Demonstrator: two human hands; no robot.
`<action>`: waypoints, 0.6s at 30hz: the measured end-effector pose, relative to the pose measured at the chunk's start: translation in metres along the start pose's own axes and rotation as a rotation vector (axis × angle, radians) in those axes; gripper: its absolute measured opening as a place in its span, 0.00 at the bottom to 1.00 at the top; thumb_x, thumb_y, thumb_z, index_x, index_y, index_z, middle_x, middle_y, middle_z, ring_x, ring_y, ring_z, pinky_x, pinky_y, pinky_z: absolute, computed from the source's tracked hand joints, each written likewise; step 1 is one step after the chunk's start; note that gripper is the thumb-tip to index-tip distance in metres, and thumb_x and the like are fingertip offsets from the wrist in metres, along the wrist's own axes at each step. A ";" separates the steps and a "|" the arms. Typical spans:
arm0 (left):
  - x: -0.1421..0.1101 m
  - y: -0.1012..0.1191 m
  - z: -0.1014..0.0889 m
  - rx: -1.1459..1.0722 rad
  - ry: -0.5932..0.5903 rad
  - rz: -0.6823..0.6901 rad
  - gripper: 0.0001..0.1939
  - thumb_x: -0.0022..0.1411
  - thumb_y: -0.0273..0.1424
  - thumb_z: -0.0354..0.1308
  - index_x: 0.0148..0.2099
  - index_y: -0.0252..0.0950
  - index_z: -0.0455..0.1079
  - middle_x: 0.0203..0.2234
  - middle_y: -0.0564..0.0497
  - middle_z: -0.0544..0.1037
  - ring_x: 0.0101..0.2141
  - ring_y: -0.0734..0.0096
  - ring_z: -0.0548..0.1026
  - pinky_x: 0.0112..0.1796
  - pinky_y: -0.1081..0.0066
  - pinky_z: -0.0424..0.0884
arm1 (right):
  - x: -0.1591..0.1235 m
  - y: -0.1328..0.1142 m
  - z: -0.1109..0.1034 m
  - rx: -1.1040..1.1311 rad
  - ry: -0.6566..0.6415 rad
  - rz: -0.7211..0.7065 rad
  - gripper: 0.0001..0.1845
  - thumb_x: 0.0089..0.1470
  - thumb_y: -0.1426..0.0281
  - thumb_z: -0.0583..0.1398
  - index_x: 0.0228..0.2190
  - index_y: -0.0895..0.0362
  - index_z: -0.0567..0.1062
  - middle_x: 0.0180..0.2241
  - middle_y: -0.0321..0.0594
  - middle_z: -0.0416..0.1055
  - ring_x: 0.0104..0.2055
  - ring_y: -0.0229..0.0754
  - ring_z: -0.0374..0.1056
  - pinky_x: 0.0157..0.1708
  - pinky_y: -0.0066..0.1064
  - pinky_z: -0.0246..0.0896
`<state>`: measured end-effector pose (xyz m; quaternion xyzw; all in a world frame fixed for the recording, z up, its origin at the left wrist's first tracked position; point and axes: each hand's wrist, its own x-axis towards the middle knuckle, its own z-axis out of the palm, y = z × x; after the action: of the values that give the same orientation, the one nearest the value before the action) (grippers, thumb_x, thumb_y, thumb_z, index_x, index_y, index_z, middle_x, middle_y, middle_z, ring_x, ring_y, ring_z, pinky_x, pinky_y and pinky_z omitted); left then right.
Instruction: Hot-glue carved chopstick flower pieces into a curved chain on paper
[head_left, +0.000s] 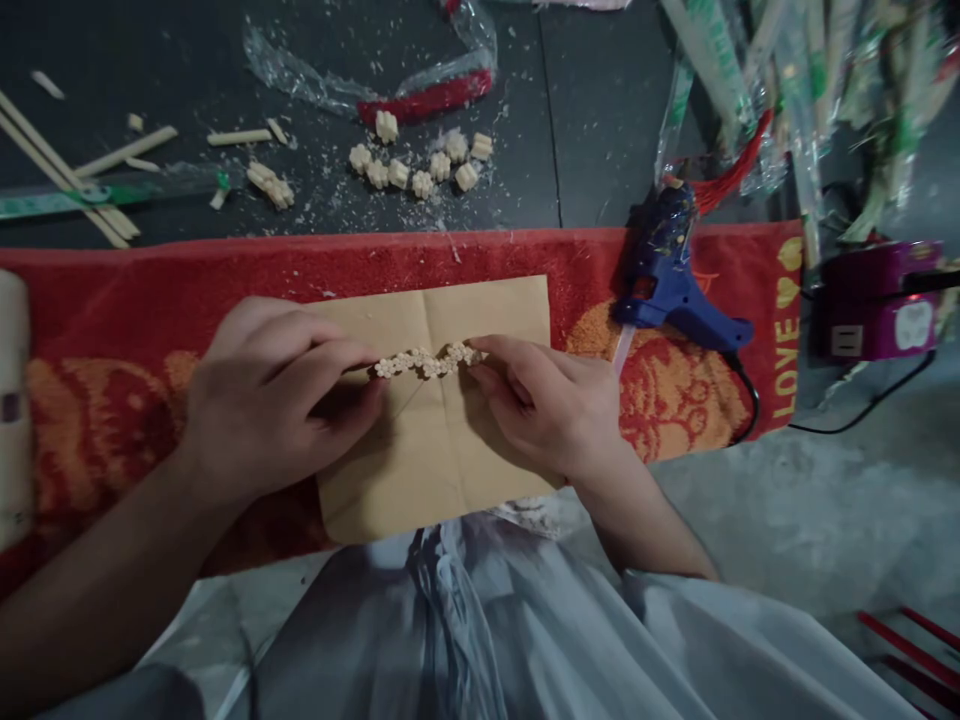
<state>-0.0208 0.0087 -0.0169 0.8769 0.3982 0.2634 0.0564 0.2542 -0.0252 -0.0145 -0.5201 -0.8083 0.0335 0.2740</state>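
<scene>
A short row of small pale wooden pieces stuck side by side (427, 362) hangs just above a creased brown paper sheet (442, 460). My left hand (274, 395) pinches its left end with fingers closed. The right end is pinched by my right hand (551, 405), fingers also closed. The paper lies on a red and orange towel (112, 330).
A blue glue gun (671, 285) rests on the towel at right, its cord trailing off. Several loose cut wooden pieces (424, 165), chopsticks (67, 160) and plastic wrappers (360, 80) lie on the dark floor beyond. A purple device (877, 300) and wrapped chopstick bundles (817, 80) sit far right.
</scene>
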 end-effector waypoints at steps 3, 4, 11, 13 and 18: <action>0.001 0.000 -0.002 -0.004 -0.012 0.011 0.05 0.81 0.40 0.61 0.50 0.46 0.73 0.38 0.53 0.83 0.40 0.56 0.80 0.46 0.54 0.78 | 0.000 0.000 0.000 -0.005 -0.003 0.006 0.21 0.81 0.68 0.55 0.44 0.56 0.88 0.29 0.32 0.87 0.24 0.32 0.76 0.25 0.28 0.62; 0.001 0.000 -0.003 -0.005 -0.011 0.009 0.05 0.81 0.40 0.60 0.50 0.46 0.73 0.38 0.53 0.82 0.40 0.56 0.80 0.46 0.54 0.78 | 0.000 0.001 0.000 -0.007 -0.004 0.010 0.21 0.81 0.68 0.55 0.44 0.56 0.88 0.29 0.32 0.87 0.24 0.32 0.75 0.25 0.28 0.62; 0.000 0.001 0.000 0.000 -0.033 -0.023 0.06 0.81 0.40 0.59 0.49 0.46 0.75 0.38 0.53 0.83 0.40 0.56 0.80 0.47 0.53 0.77 | -0.001 0.001 0.000 -0.018 -0.022 0.021 0.22 0.81 0.67 0.55 0.43 0.54 0.89 0.25 0.32 0.83 0.22 0.33 0.70 0.25 0.28 0.59; -0.001 0.002 0.001 0.011 -0.035 -0.039 0.06 0.80 0.40 0.60 0.49 0.46 0.75 0.38 0.53 0.83 0.41 0.55 0.80 0.47 0.53 0.77 | -0.001 0.001 0.000 -0.018 -0.022 0.029 0.21 0.81 0.67 0.55 0.44 0.54 0.89 0.25 0.32 0.83 0.22 0.33 0.70 0.25 0.28 0.59; 0.000 0.003 0.000 0.030 -0.044 -0.061 0.09 0.81 0.42 0.59 0.48 0.45 0.76 0.38 0.53 0.83 0.41 0.54 0.80 0.47 0.53 0.78 | -0.002 0.002 0.000 -0.001 -0.037 0.043 0.20 0.79 0.67 0.57 0.45 0.55 0.89 0.25 0.34 0.82 0.22 0.34 0.69 0.26 0.27 0.58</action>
<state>-0.0185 0.0069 -0.0162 0.8706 0.4274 0.2362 0.0600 0.2560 -0.0259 -0.0157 -0.5369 -0.8018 0.0483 0.2580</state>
